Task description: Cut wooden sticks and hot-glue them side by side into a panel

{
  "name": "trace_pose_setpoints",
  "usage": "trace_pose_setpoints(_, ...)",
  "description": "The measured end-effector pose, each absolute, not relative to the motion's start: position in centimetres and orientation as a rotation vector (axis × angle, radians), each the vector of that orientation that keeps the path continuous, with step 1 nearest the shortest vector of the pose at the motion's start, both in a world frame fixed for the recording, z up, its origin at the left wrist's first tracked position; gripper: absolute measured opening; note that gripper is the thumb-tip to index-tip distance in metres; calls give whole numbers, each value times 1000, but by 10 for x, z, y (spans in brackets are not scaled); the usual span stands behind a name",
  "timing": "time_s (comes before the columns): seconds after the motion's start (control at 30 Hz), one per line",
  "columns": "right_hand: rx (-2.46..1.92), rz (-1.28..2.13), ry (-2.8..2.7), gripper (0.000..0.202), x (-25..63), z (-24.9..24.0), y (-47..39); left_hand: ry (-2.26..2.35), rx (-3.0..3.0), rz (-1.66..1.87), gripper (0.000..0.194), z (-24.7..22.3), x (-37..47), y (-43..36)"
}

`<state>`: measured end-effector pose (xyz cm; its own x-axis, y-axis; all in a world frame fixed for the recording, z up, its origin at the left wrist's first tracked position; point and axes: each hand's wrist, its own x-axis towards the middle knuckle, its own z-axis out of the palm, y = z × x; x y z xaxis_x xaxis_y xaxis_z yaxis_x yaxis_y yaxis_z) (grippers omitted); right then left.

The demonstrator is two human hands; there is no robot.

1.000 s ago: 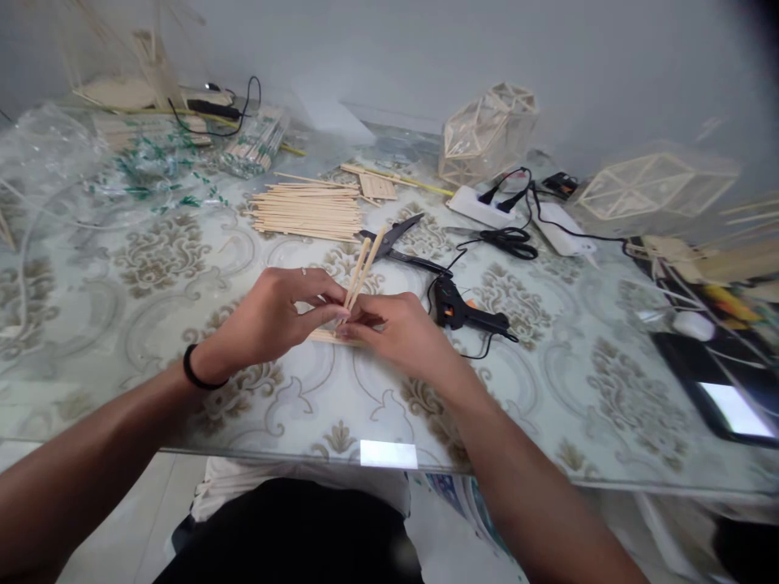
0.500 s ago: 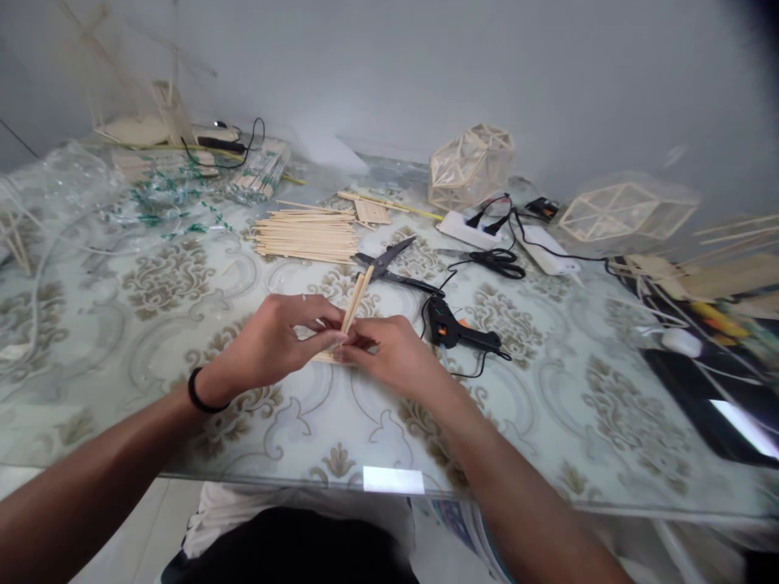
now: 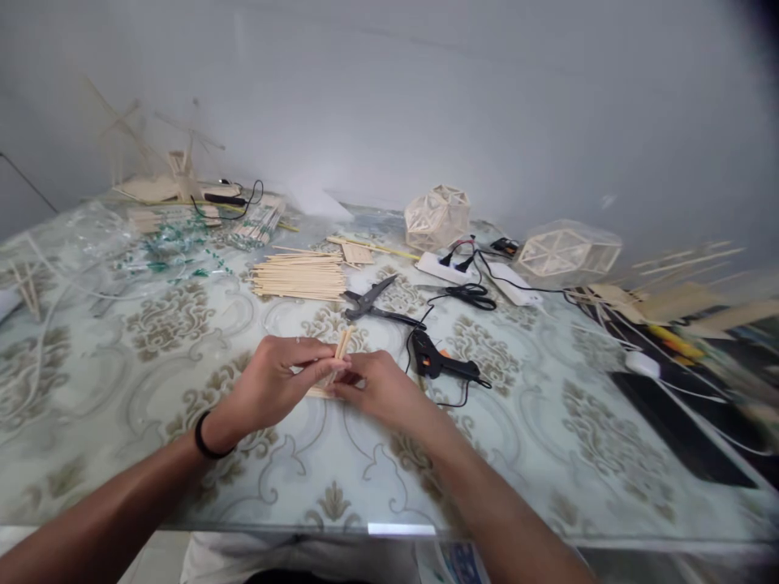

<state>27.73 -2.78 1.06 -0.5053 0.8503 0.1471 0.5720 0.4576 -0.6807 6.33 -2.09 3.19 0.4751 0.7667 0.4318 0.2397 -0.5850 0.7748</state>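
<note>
A few short wooden sticks [image 3: 344, 342] stand up between my two hands, their lower ends hidden by fingers. My left hand [image 3: 290, 377] is closed, pinching them between thumb and fingers. From the other side my right hand [image 3: 372, 387] is closed too, its fingertips on the low part of the sticks. More pale wood shows flat on the table just under the fingers. Beyond my hands lies a pair of cutting pliers [image 3: 368, 302], with a black glue gun [image 3: 443, 359] to the right of my right hand. A pile of wooden sticks [image 3: 298, 274] is farther back.
Behind the glue gun are black scissors [image 3: 468, 296] and a white power strip [image 3: 447, 268] with cords. Two geometric stick frames [image 3: 436, 217] stand near the wall. Plastic bags [image 3: 174, 243] lie at the left, a dark tablet-like slab [image 3: 675, 430] at the right.
The camera view has tilted upward and turned slightly, so the table sits lower in the picture. The sticks between my hands now look more foreshortened; both hands keep their grip.
</note>
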Motion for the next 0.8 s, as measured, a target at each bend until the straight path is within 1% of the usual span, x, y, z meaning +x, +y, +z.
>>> trace_pose_setpoints(0.1, -1245, 656, -2291, 3, 301, 28, -11, 837, 2096, 1079, 17, 32, 63, -19)
trace_pose_setpoints(0.17, -1345, 490, -2298, 16, 324, 42, 9, 851, 2105, 1095, 19, 32, 63, -18)
trace_pose_setpoints(0.23, -1438, 367, -2353, 34, 346, 51, 33, 857, 2114, 1106, 22, 32, 64, -18)
trace_pose_setpoints(0.3, -1526, 297, -2442, 38, 362, 54, 58, 850, 2124, 1111, 24, 32, 64, -19)
trace_pose_setpoints(0.53, -1698, 181, -2716, 40, 365, 33, 111, 810, 2134, 1113, 21, 31, 65, -20)
trace_pose_setpoints(0.8, -1672, -18, -2822, 40, 355, 27, 122, 776, 2133, 1076, 31, 30, 64, -20)
